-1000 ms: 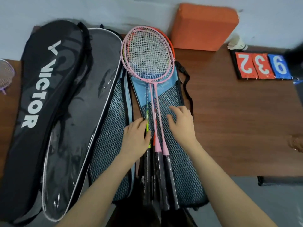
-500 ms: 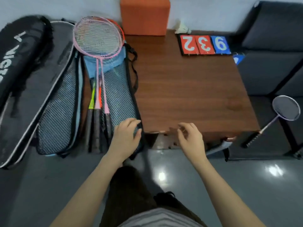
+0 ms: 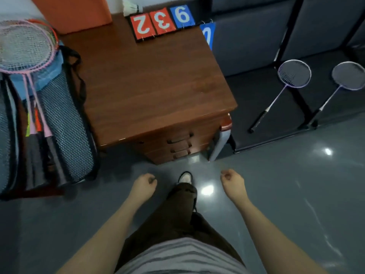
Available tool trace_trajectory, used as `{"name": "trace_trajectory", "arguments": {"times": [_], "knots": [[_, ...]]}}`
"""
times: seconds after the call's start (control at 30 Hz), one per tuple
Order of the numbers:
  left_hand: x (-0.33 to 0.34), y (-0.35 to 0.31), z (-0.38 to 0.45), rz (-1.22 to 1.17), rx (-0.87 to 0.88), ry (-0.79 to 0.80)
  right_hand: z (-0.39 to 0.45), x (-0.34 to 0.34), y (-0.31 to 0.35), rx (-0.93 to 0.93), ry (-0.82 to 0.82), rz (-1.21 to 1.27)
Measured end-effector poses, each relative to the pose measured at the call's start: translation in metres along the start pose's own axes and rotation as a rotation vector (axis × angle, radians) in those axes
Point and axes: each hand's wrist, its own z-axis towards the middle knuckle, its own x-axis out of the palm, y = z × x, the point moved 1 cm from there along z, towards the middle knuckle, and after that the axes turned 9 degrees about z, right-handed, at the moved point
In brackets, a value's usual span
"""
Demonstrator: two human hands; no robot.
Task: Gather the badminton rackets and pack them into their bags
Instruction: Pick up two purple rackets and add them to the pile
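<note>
A stack of pink, orange and yellow rackets [image 3: 27, 56] lies on an open blue mesh bag [image 3: 65, 123] at the left end of the wooden table [image 3: 150, 86]. Two purple-framed rackets lean against a dark sofa at the right, one [image 3: 292, 76] nearer the table and one [image 3: 348, 76] further right, handles down on the floor. My left hand [image 3: 143, 187] and my right hand [image 3: 233, 182] hang over the grey floor in front of the table, fingers loosely curled, holding nothing.
A flip scoreboard [image 3: 162, 22] reading 2, 3, 9, a shuttlecock [image 3: 129, 5] and an orange block [image 3: 73, 12] sit at the table's back. Drawers [image 3: 179, 143] face me. A dark sofa [image 3: 276, 36] and black frame legs stand at the right.
Both hands left the rackets and mesh bag and dropped back over the floor. The view swung right and away from the table, bringing a second purple racket into sight.
</note>
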Motion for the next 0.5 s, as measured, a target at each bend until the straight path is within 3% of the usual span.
{"name": "trace_trajectory", "arguments": {"times": [0.33, 0.5], "knots": [[0.048, -0.131, 0.080, -0.010, 0.041, 0.139, 0.092, -0.102, -0.033, 0.191, -0.052, 0.107], [0.063, -0.225, 0.113, 0.259, 0.291, 0.209, 0.142, -0.174, -0.022, 0.199, -0.104, 0.113]]}}
